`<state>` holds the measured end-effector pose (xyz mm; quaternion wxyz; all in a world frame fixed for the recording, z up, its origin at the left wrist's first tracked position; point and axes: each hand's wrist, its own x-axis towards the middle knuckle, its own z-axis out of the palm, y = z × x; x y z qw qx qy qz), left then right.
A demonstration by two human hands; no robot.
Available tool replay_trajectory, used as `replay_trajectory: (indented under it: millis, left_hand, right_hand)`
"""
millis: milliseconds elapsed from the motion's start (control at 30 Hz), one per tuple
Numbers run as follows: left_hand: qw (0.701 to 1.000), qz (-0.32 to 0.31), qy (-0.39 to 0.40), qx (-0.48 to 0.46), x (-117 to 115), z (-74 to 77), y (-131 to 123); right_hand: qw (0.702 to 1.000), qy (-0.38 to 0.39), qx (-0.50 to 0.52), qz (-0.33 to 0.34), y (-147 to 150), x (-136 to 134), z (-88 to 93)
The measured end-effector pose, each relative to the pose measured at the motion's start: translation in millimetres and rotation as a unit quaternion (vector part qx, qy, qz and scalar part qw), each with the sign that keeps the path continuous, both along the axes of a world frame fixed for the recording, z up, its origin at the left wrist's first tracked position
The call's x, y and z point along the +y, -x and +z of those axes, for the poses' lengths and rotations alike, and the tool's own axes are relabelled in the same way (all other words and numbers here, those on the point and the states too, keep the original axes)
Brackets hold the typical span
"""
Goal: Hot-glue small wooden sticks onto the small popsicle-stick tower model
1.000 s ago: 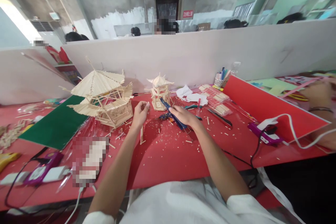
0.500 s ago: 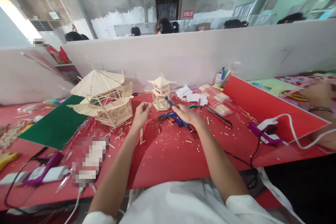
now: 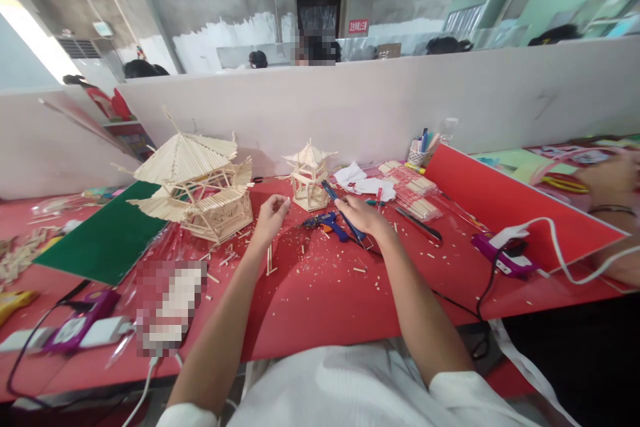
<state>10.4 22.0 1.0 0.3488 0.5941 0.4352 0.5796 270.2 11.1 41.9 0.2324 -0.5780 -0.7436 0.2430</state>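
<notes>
My left hand (image 3: 270, 214) is pinched shut on a small wooden stick piece, just left of a small stick pavilion model (image 3: 309, 177). My right hand (image 3: 363, 216) grips a blue-handled cutter (image 3: 341, 212) whose tip points up at the small pavilion's base. A blue glue gun (image 3: 324, 221) lies on the red table (image 3: 320, 293) between my hands. Wood chips and short sticks litter the table around both hands.
A large stick pavilion (image 3: 197, 177) stands on the left beside a green board (image 3: 103, 237). Stick packets (image 3: 413, 188), white tissue (image 3: 363, 181) and a pen cup (image 3: 421, 149) sit at the back right. Purple chargers (image 3: 505, 257) with cables lie at both sides. Another person's arm (image 3: 607, 187) is at the far right.
My right hand lifted the blue cutter and moved it slightly right and towards the small pavilion. The left hand rose a little with its pinched stick.
</notes>
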Motion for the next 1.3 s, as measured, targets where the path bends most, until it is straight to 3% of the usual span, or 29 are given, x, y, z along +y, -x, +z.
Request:
replay_trajectory:
  millis: [133, 300, 500, 800, 1067, 1300]
  left_hand:
    - [1.000, 0.000, -0.005, 0.001, 0, -1.4, 0]
    - [1.000, -0.004, 0.005, -0.008, 1, -2.4, -1]
    - [1.000, -0.004, 0.023, -0.012, 1, -2.0, 1]
    - [0.999, 0.048, -0.005, 0.015, 2, -3.8, 3]
    - [0.986, 0.107, -0.039, 0.120, -8, -1.1, 6]
    - [0.917, 0.188, -0.024, 0.351, -22, 14.2, -2]
  right_hand:
    - [0.995, 0.038, 0.061, 0.063, 4, -5, 2.1]
    - [0.984, 0.030, 0.111, 0.139, 28, -14, -5.4]
    - [0.981, 0.013, 0.105, 0.162, 60, -24, -19.3]
    - [0.980, -0.040, 0.099, 0.167, 74, -31, -26.4]
    - [0.979, -0.038, 0.106, 0.170, 79, -32, -29.0]
    - [0.973, -0.044, 0.146, 0.172, 80, -28, -37.8]
